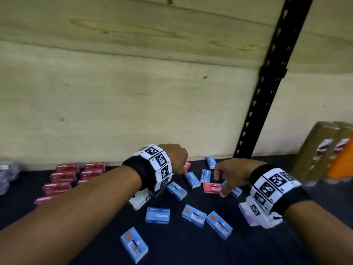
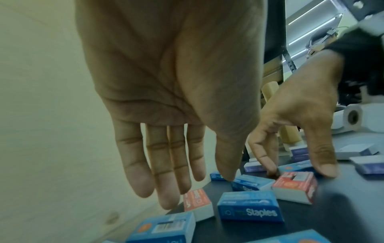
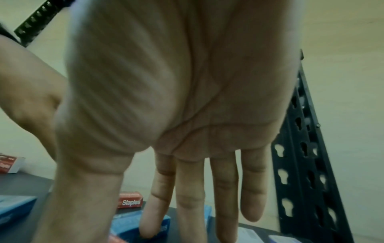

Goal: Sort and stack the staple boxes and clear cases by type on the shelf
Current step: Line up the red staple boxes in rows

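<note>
Several blue staple boxes point(image 1: 157, 215) lie scattered on the dark shelf point(image 1: 191, 245). Red staple boxes point(image 1: 64, 176) stand stacked in rows at the back left. My left hand point(image 1: 181, 169) hovers open, its straight fingers point(image 2: 166, 189) hanging just above a loose red box point(image 2: 196, 202) by the back wall. My right hand point(image 1: 219, 186) is open and straddles another red box point(image 1: 212, 187), thumb on one side and index finger on the other, without clearly gripping it. In the right wrist view its fingers point(image 3: 189, 205) are straight above a blue box point(image 3: 133, 225).
A plywood wall point(image 1: 133, 102) closes the back of the shelf. A black perforated upright point(image 1: 267, 92) stands at the right. Brown packages point(image 1: 317, 150) and something orange point(image 1: 342, 161) stand at the far right. Blurred clear or purple cases point(image 1: 7, 175) sit at the far left.
</note>
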Tool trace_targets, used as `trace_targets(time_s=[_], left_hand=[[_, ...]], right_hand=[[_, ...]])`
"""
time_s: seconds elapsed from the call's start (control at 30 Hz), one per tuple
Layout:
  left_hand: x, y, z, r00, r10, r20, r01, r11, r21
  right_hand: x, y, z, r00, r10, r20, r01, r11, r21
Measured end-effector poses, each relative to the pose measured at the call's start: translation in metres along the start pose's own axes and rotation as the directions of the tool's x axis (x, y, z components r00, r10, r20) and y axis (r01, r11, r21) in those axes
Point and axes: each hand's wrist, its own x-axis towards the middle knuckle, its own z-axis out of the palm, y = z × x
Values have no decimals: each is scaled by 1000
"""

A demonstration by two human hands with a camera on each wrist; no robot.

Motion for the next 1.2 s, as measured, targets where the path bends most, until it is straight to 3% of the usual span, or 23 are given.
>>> trace_targets(time_s=[0.23,0.47,0.73,1.2], left_hand=[[40,-2,11,999,-36,8,36,999,22],[55,-9,16,1000,14,13,-13,997,-81],[57,-11,12,997,70,26,-65,983,-171],[24,-21,3,996,65,-69,-77,979,-188]], right_hand=[[22,-6,-2,999,-29,23,31,994,-101],[29,7,0,999,-43,-26,43,999,-8],[23,18,-3,996,-91,0,91,987,133],[15,6,-2,999,-45,2,45,999,18]])
